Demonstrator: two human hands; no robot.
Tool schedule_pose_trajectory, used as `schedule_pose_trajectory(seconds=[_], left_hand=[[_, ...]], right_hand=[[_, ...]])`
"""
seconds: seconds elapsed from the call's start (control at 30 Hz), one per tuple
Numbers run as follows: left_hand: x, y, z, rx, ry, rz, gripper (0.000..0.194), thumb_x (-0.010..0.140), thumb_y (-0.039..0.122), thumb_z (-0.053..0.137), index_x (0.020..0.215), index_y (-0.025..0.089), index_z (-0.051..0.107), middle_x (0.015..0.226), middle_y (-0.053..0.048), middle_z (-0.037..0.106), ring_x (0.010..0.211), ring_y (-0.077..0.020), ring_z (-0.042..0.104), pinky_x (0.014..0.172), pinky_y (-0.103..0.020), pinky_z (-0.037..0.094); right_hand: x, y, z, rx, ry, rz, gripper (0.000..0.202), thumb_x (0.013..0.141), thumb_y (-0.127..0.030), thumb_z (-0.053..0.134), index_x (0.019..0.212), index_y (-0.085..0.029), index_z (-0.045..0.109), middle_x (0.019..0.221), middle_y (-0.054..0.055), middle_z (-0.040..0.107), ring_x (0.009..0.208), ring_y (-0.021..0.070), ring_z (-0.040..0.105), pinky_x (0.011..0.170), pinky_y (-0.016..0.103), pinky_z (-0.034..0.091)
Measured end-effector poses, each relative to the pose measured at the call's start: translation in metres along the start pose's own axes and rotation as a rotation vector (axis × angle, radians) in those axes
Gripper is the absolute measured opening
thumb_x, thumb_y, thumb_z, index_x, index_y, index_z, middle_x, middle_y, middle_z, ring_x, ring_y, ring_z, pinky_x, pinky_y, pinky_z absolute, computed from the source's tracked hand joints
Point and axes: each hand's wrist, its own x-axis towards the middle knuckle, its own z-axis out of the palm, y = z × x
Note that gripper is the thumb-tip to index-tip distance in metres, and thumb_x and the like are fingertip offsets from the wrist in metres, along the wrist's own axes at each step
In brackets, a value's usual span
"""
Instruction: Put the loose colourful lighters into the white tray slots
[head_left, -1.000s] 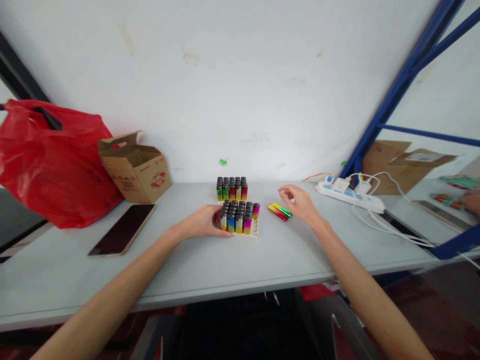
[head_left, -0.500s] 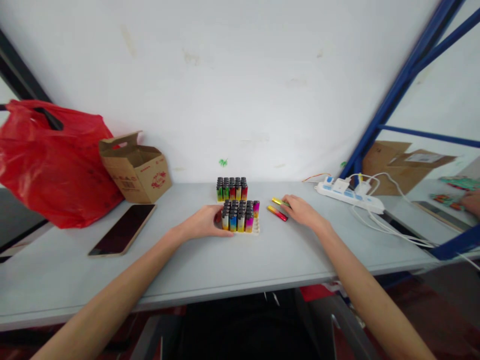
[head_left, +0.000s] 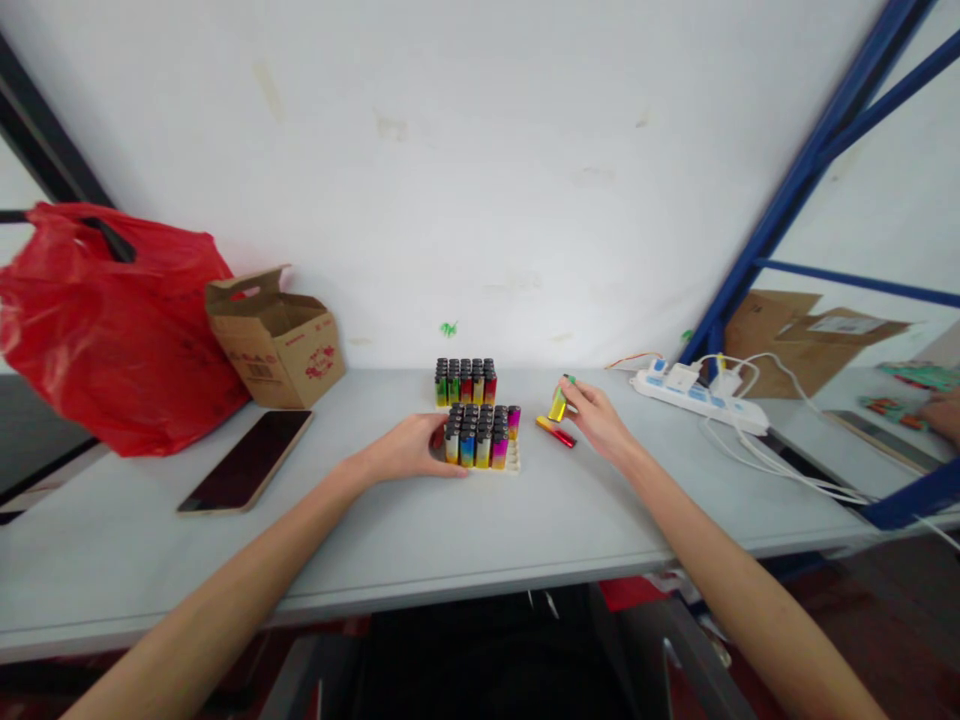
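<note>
Read as a clock centred on the front tray, with twelve towards the wall, the near rim of the table runs along six. A dark-screened phone lies at nine o'clock. Between it and the tray, the person's left grip is spread wide around the tray's nine o'clock end, thumb along the near edge, fingertips hidden behind the lighters.

The tray carries a block of upright black-topped lighters; bare wells show along its three o'clock side, with a purple lighter standing at the far end of that column. A red-and-yellow lighter lies flat at three o'clock. Just beyond it, between two and three, the right grip is narrow, pinching a yellow-and-green lighter by its upper end, its lower end tilted towards seven.

Farther off, a white power strip sits between two and three, a red bag between nine and ten, a cardboard box at ten, and a second lighter block at twelve, before the white wall
</note>
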Motion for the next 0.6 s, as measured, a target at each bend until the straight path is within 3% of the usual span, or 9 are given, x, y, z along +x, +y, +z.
schedule_pose_trajectory(seconds=[0.17,0.27,0.37,0.5,0.6], left_hand=[[0.0,0.001,0.0,-0.01,0.003,0.005,0.063,0.066,0.067,0.084,0.104,0.02,0.07,0.092,-0.005,0.074,0.075,-0.0222,0.065,0.065,-0.031,0.048],[0.0,0.003,0.0,-0.001,0.0,0.007,0.064,0.066,0.067,0.084,0.105,0.019,0.07,0.092,-0.005,0.074,0.076,-0.0225,0.065,0.066,-0.031,0.048],[0.0,0.003,-0.001,0.008,0.002,0.019,0.065,0.066,0.068,0.083,0.107,0.019,0.069,0.091,-0.005,0.074,0.075,-0.0222,0.065,0.065,-0.031,0.048],[0.0,0.004,-0.001,-0.003,-0.006,0.023,0.066,0.067,0.067,0.083,0.111,0.019,0.069,0.092,-0.004,0.074,0.076,-0.0221,0.065,0.066,-0.03,0.048],[0.0,0.005,-0.002,-0.001,-0.006,0.01,0.066,0.067,0.067,0.083,0.11,0.019,0.069,0.092,-0.005,0.075,0.076,-0.0224,0.065,0.066,-0.031,0.048]], right_hand=[[-0.006,-0.001,0.016,0.185,-0.108,0.093,0.058,0.083,-0.079,0.067,0.093,-0.023,0.059,0.081,0.002,0.063,0.071,0.0174,0.063,0.064,0.033,0.057],[-0.008,-0.001,0.02,0.178,-0.148,0.059,0.055,0.085,-0.076,0.066,0.101,-0.024,0.057,0.068,-0.006,0.051,0.053,0.0111,0.048,0.056,0.028,0.05],[-0.009,0.002,0.02,-0.029,-0.092,0.049,0.057,0.088,-0.081,0.058,0.087,-0.024,0.053,0.058,-0.01,0.034,0.045,0.0089,0.028,0.046,0.024,0.031],[-0.011,0.004,0.021,-0.429,0.042,-0.096,0.064,0.09,-0.079,0.051,0.062,-0.023,0.038,0.056,-0.005,0.035,0.054,0.0113,0.034,0.053,0.027,0.028],[-0.013,0.003,0.025,-0.543,0.094,-0.129,0.062,0.09,-0.073,0.05,0.056,-0.024,0.031,0.054,-0.004,0.032,0.055,0.0116,0.032,0.056,0.029,0.026]])
